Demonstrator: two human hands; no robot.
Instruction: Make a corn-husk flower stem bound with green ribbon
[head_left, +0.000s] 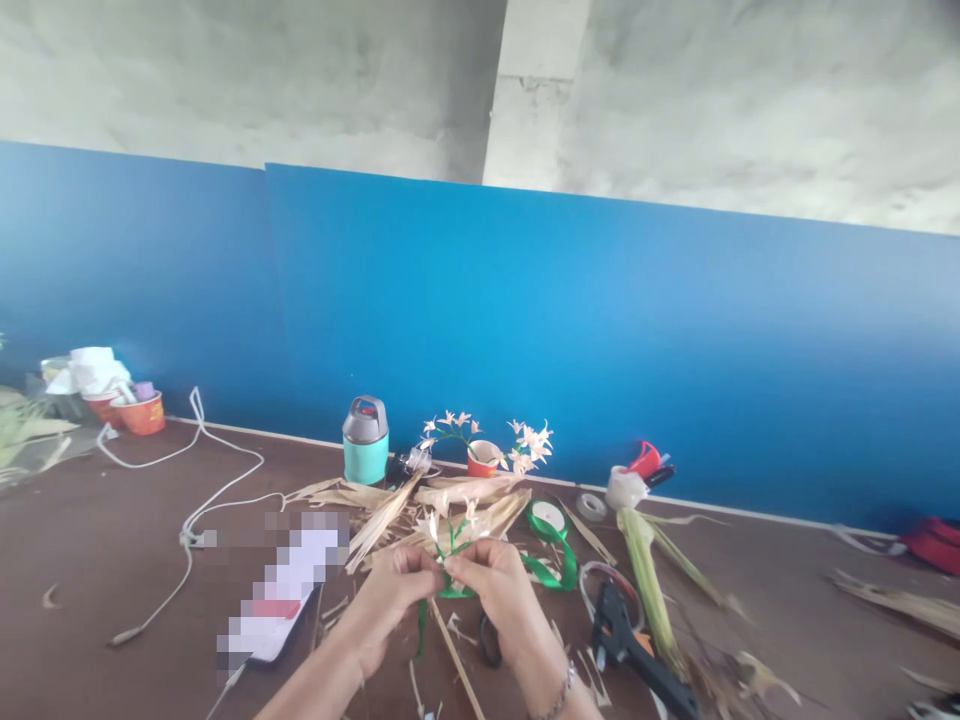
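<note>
My left hand (401, 585) and my right hand (499, 585) meet at the fingertips, both closed in a pinch on a small flower sprig (452, 530) with pale petals and a green stem. A strip of green ribbon (421, 628) hangs below my left fingers, and some of it runs between the two hands. The exact grip of each fingertip is partly hidden. Right of my hands lies a roll of green ribbon (549, 518), its loose end curling over the table. Dried corn husks (472, 495) spread behind the sprig.
A red paper cup (484, 460) holds flower sprays by the blue partition (600, 330). A teal-and-grey flask (366, 445) stands left of it. At right lie a black glue gun (637, 650), a green husk (646, 580) and clear tape (592, 507). A phone (289, 590) and white cable (225, 490) lie left.
</note>
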